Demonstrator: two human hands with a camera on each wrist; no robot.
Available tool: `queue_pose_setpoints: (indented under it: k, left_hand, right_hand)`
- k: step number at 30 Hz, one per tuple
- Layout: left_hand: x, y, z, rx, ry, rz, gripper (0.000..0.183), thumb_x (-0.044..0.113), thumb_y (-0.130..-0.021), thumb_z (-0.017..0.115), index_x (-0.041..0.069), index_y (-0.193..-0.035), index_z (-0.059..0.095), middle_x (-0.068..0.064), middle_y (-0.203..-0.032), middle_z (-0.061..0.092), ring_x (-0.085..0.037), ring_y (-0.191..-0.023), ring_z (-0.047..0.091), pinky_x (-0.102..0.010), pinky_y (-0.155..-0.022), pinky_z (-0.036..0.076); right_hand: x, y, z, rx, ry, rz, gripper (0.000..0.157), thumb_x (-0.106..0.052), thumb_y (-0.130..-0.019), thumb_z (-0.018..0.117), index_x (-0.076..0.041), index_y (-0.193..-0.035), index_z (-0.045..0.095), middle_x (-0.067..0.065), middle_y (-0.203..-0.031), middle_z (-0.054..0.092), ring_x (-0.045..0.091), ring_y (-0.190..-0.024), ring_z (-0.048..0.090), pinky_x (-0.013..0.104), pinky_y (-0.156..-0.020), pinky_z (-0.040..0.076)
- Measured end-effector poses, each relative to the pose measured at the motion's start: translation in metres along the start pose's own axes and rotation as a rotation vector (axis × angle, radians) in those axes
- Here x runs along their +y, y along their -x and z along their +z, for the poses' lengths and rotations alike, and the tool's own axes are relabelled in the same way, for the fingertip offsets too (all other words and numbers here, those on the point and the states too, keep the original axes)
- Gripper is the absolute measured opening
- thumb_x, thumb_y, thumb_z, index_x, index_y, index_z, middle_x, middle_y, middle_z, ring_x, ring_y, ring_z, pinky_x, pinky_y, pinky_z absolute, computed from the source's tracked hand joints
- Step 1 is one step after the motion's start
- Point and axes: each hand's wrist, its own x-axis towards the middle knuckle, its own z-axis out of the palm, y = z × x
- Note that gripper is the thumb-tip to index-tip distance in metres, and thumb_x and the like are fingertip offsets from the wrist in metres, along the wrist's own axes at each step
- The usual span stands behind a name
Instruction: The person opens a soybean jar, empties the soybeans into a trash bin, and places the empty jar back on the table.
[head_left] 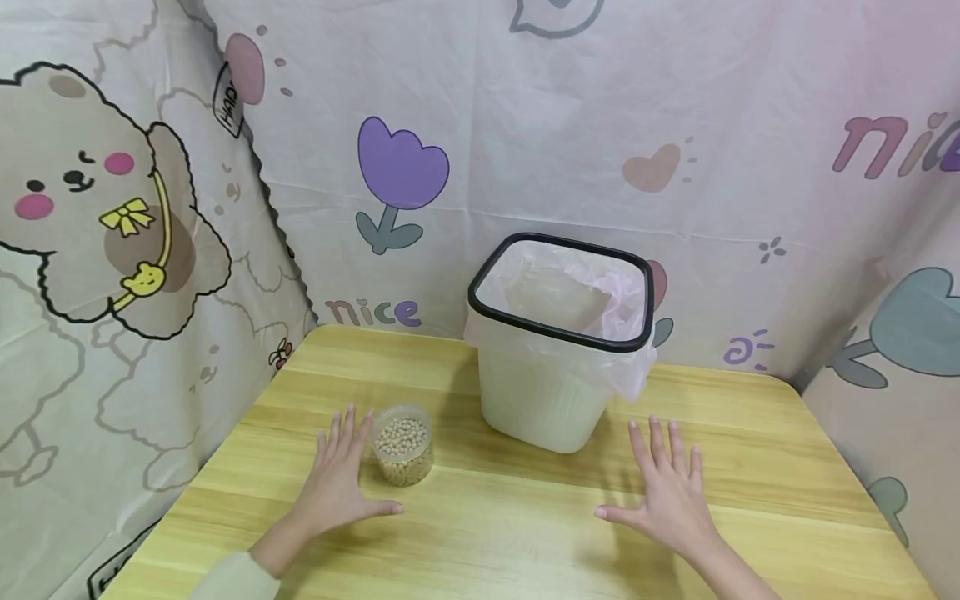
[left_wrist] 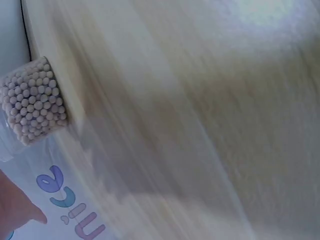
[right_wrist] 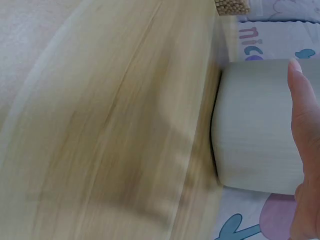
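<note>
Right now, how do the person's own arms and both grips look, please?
The left grip and right grip are bare, five-fingered hands, with no gloves or rings visible. A plain, pale sleeve ends near the left wrist; the right forearm shows no sleeve within view.

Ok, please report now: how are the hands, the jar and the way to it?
Left hand and right hand: spread, holding nothing. Jar upright, beside left hand. Bin farther back, not blocking the jar.
</note>
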Motion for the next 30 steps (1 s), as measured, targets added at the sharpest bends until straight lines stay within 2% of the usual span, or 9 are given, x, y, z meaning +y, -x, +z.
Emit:
queue_pose_setpoints:
  k: [4,7,11,14,17,19,25,26,30]
  left_hand:
    - [-0.003,-0.003,0.003,-0.002,0.089,-0.013,0.137,0.058,-0.050,0.081,0.011,-0.150,0.001,-0.026,-0.152,-0.003,-0.050,-0.138,0.001,-0.070,-0.104,0.017]
    - [-0.004,-0.004,0.005,-0.007,0.185,-0.023,0.136,0.051,-0.052,0.084,0.011,-0.150,-0.001,-0.025,-0.153,-0.005,-0.053,-0.137,0.004,-0.073,-0.098,0.020]
    - [-0.005,-0.005,0.010,0.007,0.304,-0.044,0.132,0.041,-0.054,0.086,0.003,-0.148,0.001,-0.029,-0.152,0.002,-0.057,-0.133,0.011,-0.073,-0.098,0.021]
    - [-0.005,-0.003,0.015,-0.003,0.393,-0.114,0.128,0.037,-0.057,0.086,-0.002,-0.147,0.004,-0.033,-0.149,0.009,-0.057,-0.131,0.018,-0.069,-0.100,0.024]
    - [-0.004,-0.002,0.019,-0.031,0.481,-0.205,0.123,0.033,-0.059,0.085,-0.003,-0.146,0.006,-0.034,-0.148,0.012,-0.055,-0.131,0.022,-0.066,-0.102,0.025]
    - [-0.004,-0.001,0.023,-0.044,0.518,-0.246,0.121,0.031,-0.060,0.085,-0.003,-0.146,0.007,-0.033,-0.148,0.014,-0.053,-0.132,0.022,-0.066,-0.103,0.023]
    - [-0.004,-0.002,0.034,-0.019,0.594,-0.264,0.118,0.027,-0.061,0.086,-0.004,-0.146,0.010,-0.030,-0.148,0.020,-0.049,-0.135,0.021,-0.061,-0.108,0.022]
    - [-0.004,-0.002,0.036,-0.016,0.607,-0.266,0.118,0.026,-0.061,0.086,-0.004,-0.146,0.010,-0.030,-0.148,0.021,-0.049,-0.135,0.021,-0.059,-0.109,0.023]
    - [-0.003,-0.003,0.043,-0.013,0.637,-0.285,0.117,0.024,-0.061,0.085,-0.003,-0.146,0.009,-0.030,-0.147,0.022,-0.047,-0.134,0.025,-0.056,-0.109,0.026]
  right_hand:
    - [-0.002,0.001,0.001,0.022,-0.007,-0.016,0.123,-0.062,-0.056,0.075,-0.018,-0.150,0.009,0.029,-0.150,0.016,0.033,-0.143,-0.010,0.053,-0.113,-0.015]
    - [-0.004,0.002,0.003,0.031,-0.013,-0.023,0.123,-0.062,-0.055,0.075,-0.017,-0.150,0.011,0.028,-0.150,0.017,0.034,-0.143,-0.007,0.053,-0.114,-0.013]
    - [-0.010,0.005,0.006,0.026,-0.046,-0.034,0.122,-0.061,-0.056,0.075,-0.015,-0.150,0.012,0.025,-0.151,0.018,0.035,-0.143,-0.005,0.052,-0.114,-0.012]
    - [-0.016,0.006,0.009,0.032,-0.096,-0.047,0.121,-0.058,-0.056,0.077,-0.014,-0.149,0.015,0.023,-0.150,0.023,0.039,-0.143,0.003,0.059,-0.114,-0.004]
    - [-0.023,0.007,0.013,0.061,-0.147,-0.061,0.119,-0.057,-0.054,0.078,-0.011,-0.148,0.022,0.022,-0.147,0.030,0.043,-0.139,0.016,0.069,-0.107,0.013]
    - [-0.027,0.007,0.016,0.075,-0.184,-0.070,0.117,-0.057,-0.053,0.078,-0.011,-0.147,0.025,0.021,-0.147,0.032,0.044,-0.136,0.022,0.070,-0.104,0.020]
    - [-0.038,0.006,0.025,0.087,-0.309,-0.121,0.113,-0.052,-0.053,0.079,-0.005,-0.144,0.030,0.021,-0.145,0.035,0.046,-0.128,0.032,0.062,-0.106,0.026]
    - [-0.040,0.006,0.028,0.090,-0.329,-0.139,0.112,-0.051,-0.054,0.079,-0.004,-0.144,0.031,0.020,-0.145,0.035,0.042,-0.131,0.032,0.058,-0.107,0.027]
    - [-0.044,0.002,0.040,0.095,-0.419,-0.234,0.105,-0.048,-0.061,0.078,-0.002,-0.143,0.031,0.022,-0.144,0.035,0.018,-0.140,0.023,0.025,-0.116,0.017]
